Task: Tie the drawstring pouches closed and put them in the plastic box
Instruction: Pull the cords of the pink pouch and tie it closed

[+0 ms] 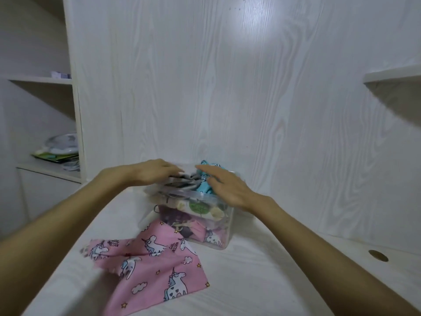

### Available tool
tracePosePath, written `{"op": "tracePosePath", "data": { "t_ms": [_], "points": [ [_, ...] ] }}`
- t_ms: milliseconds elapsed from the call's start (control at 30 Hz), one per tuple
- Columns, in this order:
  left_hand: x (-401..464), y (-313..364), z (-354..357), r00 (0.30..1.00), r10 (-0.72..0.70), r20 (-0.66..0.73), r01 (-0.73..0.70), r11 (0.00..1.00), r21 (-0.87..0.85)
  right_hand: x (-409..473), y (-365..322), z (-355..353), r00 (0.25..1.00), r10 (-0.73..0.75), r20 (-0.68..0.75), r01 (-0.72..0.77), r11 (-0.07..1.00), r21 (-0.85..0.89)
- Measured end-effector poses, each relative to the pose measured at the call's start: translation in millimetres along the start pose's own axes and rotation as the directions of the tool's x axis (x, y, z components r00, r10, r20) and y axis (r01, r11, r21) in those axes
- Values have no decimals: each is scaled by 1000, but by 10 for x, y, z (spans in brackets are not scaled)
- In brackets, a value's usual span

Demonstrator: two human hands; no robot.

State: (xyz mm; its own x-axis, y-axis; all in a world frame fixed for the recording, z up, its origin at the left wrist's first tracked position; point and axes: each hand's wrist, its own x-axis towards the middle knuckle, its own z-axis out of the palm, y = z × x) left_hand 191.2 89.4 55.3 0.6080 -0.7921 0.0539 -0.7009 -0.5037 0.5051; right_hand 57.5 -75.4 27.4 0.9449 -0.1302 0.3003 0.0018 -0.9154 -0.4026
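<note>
A clear plastic box (205,224) stood on the white wood-grain surface (262,281) against the back panel, stuffed above its rim with patterned fabric drawstring pouches (200,209). A turquoise pouch (203,187) and a grey one (182,179) lay topmost. The left hand (157,171) rested flat on the pile, fingers straight, its grip holding nothing. The right hand (227,187) lay likewise with fingers extended over the turquoise pouch, grasping nothing. Just in front of the box, touching its near corner, a pink unicorn-print pouch (148,265) lay flat. A brass-coloured round disc (378,255) sat well apart at the right.
</note>
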Motion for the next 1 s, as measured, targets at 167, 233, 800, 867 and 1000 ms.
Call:
{"op": "tracePosePath", "data": {
  "t_ms": [167, 233, 800, 867, 1000],
  "points": [
    [-80, 54, 200, 983, -184, 17, 166, 919, 358, 70, -197, 127, 952, 221, 214, -152, 943, -296],
    [-104, 83, 254, 986, -161, -36, 161, 893, 421, 107, -200, 130, 931, 280, 235, -208, 934, -290],
    [-1098, -1073, 794, 985, -153, 74, 140, 978, 152, -942, -141, 1047, 953, -136, 270, 184, 970, -159],
    [-1192, -896, 816, 940, -158, 303, 61, 950, 305, -1082, -109, 1041, 944, -63, 325, 110, 985, -130],
    [-1393, -477, 849, 829, 3, 559, -159, 960, 230, -1424, 21, 681, 956, 32, 293, 9, 991, -135]
  ]
}}
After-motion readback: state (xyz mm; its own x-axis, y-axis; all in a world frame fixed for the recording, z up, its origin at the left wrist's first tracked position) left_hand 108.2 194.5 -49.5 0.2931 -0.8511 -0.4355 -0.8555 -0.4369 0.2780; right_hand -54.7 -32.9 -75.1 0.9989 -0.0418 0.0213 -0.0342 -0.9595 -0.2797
